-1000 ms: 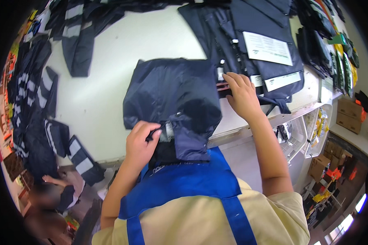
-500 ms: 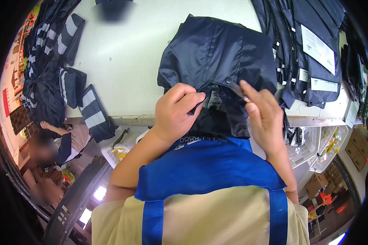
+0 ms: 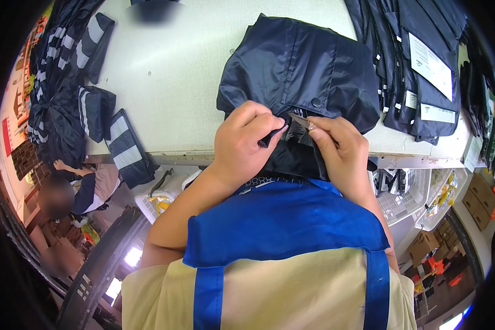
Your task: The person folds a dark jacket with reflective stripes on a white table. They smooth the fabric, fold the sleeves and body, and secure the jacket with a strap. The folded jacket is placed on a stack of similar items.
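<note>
A dark navy jacket (image 3: 308,60) of shiny cloth lies on the table in front of me, with a round snap button (image 3: 315,102) on its flap. My left hand (image 3: 245,140) is closed, pinching a dark edge of the jacket near its opening. Between the fingers of my right hand (image 3: 344,148) are small thread snips (image 3: 298,117), whose pointed metal tip reaches toward that pinched edge. A printed label shows in the opening below the tip. Whether the blades touch the cloth or a thread, I cannot tell.
Dark garments with white labels (image 3: 428,66) are stacked at the right of the white table (image 3: 165,104). Navy pieces with grey stripes (image 3: 127,147) lie at the left. White baskets (image 3: 407,201) sit below the table edge. Another person (image 3: 96,184) works at far left.
My right hand has moved left and turned the snips' tip toward my left hand. The jacket has shifted slightly right. My left hand keeps its pinch.
</note>
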Demonstrator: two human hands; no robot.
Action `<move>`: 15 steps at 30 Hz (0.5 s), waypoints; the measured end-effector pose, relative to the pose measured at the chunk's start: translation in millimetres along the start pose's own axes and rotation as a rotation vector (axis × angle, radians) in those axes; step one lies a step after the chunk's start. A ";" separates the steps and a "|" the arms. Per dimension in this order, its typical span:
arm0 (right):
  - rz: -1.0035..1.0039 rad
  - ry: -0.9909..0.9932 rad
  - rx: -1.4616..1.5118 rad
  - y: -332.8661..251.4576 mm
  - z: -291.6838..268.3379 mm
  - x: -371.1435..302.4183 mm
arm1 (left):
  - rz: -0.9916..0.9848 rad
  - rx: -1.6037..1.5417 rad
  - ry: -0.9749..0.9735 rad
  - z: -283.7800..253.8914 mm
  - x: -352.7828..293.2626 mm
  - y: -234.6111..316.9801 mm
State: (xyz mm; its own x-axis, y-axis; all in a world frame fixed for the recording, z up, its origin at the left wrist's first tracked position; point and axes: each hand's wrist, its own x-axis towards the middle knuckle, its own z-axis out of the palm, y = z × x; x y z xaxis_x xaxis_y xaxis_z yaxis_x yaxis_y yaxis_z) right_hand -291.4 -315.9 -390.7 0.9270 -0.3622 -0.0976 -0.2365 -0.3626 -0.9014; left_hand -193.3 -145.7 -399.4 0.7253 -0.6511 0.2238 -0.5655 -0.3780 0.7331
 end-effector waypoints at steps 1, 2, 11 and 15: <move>-0.014 0.032 0.030 2.5 1.7 0.8 | -0.012 -0.036 -0.012 -1.0 3.6 1.0; -0.044 0.082 -0.002 6.9 0.2 1.1 | -0.026 -0.068 -0.022 -3.6 8.8 2.5; -0.228 0.072 -0.112 24.9 1.2 1.3 | -0.617 -0.643 -0.233 -13.5 20.6 -13.8; -0.294 0.034 -0.120 20.5 5.1 7.2 | -0.732 -0.784 -0.217 -13.5 22.4 -17.3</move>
State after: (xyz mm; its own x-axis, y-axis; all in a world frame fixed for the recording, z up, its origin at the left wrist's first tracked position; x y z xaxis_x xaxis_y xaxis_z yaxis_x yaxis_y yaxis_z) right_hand -288.1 -321.6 -412.1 0.9509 -0.2550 0.1755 0.0050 -0.5543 -0.8323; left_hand -162.1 -144.9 -398.4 0.6557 -0.5708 -0.4942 0.4375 -0.2463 0.8648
